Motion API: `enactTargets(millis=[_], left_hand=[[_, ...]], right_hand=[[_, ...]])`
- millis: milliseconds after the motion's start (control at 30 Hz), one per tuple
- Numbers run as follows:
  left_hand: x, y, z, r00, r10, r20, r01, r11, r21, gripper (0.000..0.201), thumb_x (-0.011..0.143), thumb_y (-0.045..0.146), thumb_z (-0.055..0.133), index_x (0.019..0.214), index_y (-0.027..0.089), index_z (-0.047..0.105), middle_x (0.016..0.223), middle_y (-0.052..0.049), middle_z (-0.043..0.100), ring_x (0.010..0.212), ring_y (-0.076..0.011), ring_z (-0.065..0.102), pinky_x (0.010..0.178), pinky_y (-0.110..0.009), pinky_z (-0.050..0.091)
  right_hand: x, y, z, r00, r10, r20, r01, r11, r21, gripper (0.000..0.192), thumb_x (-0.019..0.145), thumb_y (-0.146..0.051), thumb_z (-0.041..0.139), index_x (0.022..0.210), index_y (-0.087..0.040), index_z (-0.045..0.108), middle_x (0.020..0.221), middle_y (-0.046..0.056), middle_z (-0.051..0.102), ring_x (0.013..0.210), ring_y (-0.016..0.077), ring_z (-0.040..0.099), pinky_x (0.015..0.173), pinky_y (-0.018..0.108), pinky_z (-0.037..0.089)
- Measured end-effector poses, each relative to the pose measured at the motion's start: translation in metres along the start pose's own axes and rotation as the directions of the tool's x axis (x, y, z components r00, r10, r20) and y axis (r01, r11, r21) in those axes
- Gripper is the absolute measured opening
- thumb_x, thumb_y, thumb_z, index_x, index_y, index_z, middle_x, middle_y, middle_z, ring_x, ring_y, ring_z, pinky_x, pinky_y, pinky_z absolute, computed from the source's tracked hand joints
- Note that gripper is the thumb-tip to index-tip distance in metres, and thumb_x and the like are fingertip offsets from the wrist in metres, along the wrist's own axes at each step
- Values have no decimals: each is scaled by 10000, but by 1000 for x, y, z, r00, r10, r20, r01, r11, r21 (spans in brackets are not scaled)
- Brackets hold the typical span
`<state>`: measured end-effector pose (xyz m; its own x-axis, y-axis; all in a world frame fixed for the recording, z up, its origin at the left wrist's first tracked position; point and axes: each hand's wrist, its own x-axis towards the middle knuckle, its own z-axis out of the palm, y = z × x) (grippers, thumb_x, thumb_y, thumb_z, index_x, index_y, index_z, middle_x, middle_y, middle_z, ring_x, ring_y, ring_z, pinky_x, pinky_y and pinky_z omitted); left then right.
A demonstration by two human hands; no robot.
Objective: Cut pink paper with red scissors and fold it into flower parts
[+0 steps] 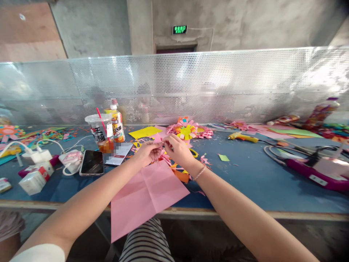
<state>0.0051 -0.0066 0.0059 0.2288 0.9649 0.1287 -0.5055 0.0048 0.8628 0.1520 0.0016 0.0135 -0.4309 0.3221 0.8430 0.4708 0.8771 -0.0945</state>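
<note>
A perforated metal screen (218, 83) runs the full width of the bench behind a blue work surface (259, 174). A large creased pink paper sheet (147, 196) lies at the near edge of the surface and overhangs it toward the person's lap. A purple device with cables (313, 169) sits at the far right; a yellow glue gun (241, 137) lies beyond it toward the centre. A finished paper flower (187, 130), pink and yellow, rests near the screen. At left stand a lidded plastic cup with red straw (99, 133) and an orange drink bottle (117, 124), with a black phone (92, 162) lying flat in front of them. The left hand (147, 153) and right hand (178, 149) meet above the top of the pink sheet, fingers pinched narrow on a small pink paper piece (160, 145) held between them, just above a heap of coloured offcuts (177, 169).
</note>
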Motion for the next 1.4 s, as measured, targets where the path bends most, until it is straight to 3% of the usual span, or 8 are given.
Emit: enactTargets(millis=[367, 733, 1200, 1400], left_hand=[[3, -4, -3, 999, 13, -42, -12, 1000, 14, 50, 614, 99, 644, 643, 88, 605, 535, -13, 586, 478, -52, 532, 486, -159, 427], [3, -4, -1, 999, 18, -33, -20, 998, -62, 38, 626, 53, 621, 645, 79, 600, 552, -21, 578, 497, -48, 540, 470, -136, 423], [2, 0, 0, 993, 77, -88, -88, 988, -127, 38, 652, 58, 588, 630, 89, 591, 527, -13, 585, 481, -50, 542, 476, -135, 436], [3, 1, -1, 991, 56, -118, -74, 986, -152, 51, 657, 46, 575, 632, 90, 581, 535, -5, 577, 486, -42, 540, 479, -126, 432]], right_hand=[[1, 0, 0, 998, 63, 6, -63, 997, 48, 88, 770, -101, 436, 802, -170, 480, 777, 44, 519, 733, 142, 495, 673, 256, 414], [2, 1, -4, 997, -30, 76, 32, 999, -27, 102, 823, -159, 384, 813, -178, 483, 785, 59, 515, 754, 156, 489, 681, 279, 429], [-1, 1, 0, 999, -31, -9, 32, 989, 143, 211, 821, -181, 416, 937, -187, 592, 849, 62, 562, 787, 139, 539, 723, 288, 472], [-3, 2, -1, 994, -96, 44, 90, 990, 111, 243, 817, -207, 419, 978, -180, 600, 864, 73, 553, 803, 145, 537, 727, 296, 482]])
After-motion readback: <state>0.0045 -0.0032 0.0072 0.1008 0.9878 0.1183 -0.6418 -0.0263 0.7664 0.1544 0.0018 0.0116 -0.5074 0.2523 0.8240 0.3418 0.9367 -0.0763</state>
